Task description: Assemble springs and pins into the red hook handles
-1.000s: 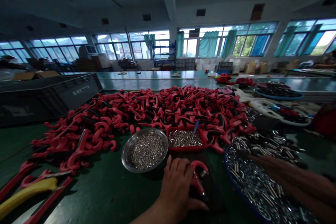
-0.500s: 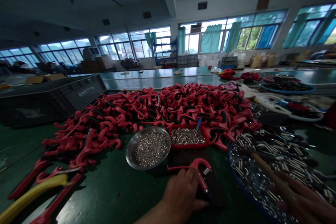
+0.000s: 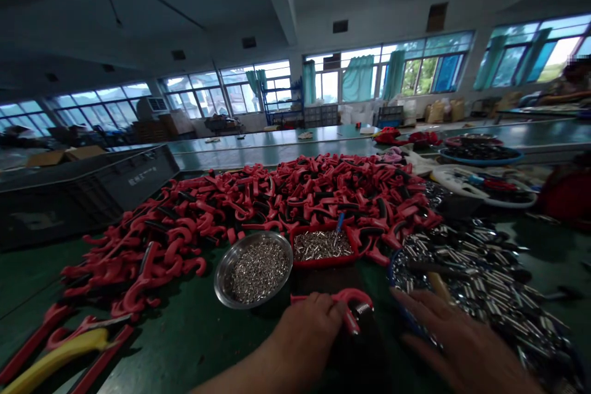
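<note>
My left hand (image 3: pixel 308 329) is closed on a red hand grip (image 3: pixel 353 298) with a metal spring, over a dark block (image 3: pixel 364 351) at the bottom centre. To the right, my right hand (image 3: pixel 455 341) is blurred, its fingers apart above the near edge of a blue-rimmed tray of shiny metal parts (image 3: pixel 489 295). A wooden handle (image 3: pixel 438 286) lies on those parts just beyond the fingers. Ahead of my left hand are a steel bowl of small metal pieces (image 3: pixel 258 271) and a red tray of pins (image 3: pixel 323 246) with a blue-handled tool (image 3: pixel 340 223) standing in it.
A large heap of red grips (image 3: pixel 277 197) spans the green table. At left stands a grey crate (image 3: pixel 92 184); a yellow-handled tool (image 3: pixel 60 354) lies at the lower left. Farther right are a white basin (image 3: pixel 484 188) and a blue basin (image 3: pixel 480 154). A person (image 3: pixel 566 86) sits far right.
My right hand has moved left from the wooden handle, toward the tray's near edge. My left hand still holds the red grip. The view has turned slightly right.
</note>
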Motion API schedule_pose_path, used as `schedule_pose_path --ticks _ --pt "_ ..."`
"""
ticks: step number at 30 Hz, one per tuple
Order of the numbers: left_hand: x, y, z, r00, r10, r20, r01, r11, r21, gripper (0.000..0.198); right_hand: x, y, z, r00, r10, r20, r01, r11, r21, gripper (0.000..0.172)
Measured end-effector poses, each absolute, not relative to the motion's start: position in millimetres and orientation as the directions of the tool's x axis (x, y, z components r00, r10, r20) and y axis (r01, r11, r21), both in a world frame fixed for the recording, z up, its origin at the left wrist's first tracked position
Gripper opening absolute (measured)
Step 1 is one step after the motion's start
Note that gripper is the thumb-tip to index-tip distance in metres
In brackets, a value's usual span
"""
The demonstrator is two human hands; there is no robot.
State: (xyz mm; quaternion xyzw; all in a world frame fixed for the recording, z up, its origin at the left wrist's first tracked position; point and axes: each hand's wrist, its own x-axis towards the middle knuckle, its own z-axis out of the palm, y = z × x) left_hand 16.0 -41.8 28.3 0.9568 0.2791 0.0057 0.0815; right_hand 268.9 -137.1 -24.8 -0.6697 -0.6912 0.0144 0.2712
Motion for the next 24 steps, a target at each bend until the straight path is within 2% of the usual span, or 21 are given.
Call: schedule_pose_path --ticks 2,5,7,9,11,14,17,19,22,24 --pt "12 -40 42 0.838 0.545 -0.034 0.535 -0.805 0.256 0.047 240 -113 3 -0.172 0.956 0.238 0.878 0.258 -0.403 0.040" --pt "4 -28 56 0.838 0.538 -0.090 0.500 -0.693 0.519 0.029 222 -84 20 -0.278 0.946 0.165 0.747 0.321 -0.582 0.028" --pt "-3 -14 54 0.835 0.504 -0.220 0.484 -0.485 0.728 0.026 222 -69 19 -0.292 0.947 0.135 0.692 0.307 -0.654 0.020" --pt "-6 1 40 0.821 0.428 -0.378 0.495 -0.203 0.845 0.036 224 -55 11 -0.291 0.951 0.103 0.676 0.280 -0.682 0.020" --pt "-6 11 21 0.786 0.397 -0.474 0.534 -0.049 0.844 0.041 225 -43 1 -0.271 0.960 0.076 0.683 0.247 -0.687 0.022" --pt "-1 15 -1 0.705 0.521 -0.480 0.615 -0.114 0.780 0.040 224 -30 -14 -0.232 0.971 0.052 0.721 0.208 -0.661 0.021" --pt "3 6 -4 0.608 0.716 -0.343 0.669 -0.230 0.706 0.029 221 -26 -22 -0.195 0.980 0.042 0.755 0.177 -0.631 0.022" --pt "4 -3 1 0.540 0.815 -0.209 0.739 -0.340 0.582 0.022 218 -29 -24 -0.163 0.986 0.037 0.778 0.151 -0.609 0.022" --pt "4 -14 6 0.482 0.875 -0.053 0.824 -0.432 0.368 0.018 215 -32 -18 -0.130 0.991 0.021 0.819 0.119 -0.561 0.022" --pt "4 -18 4 0.473 0.881 0.011 0.815 -0.442 0.374 0.017 217 -27 -10 -0.098 0.995 0.018 0.853 0.093 -0.513 0.022"
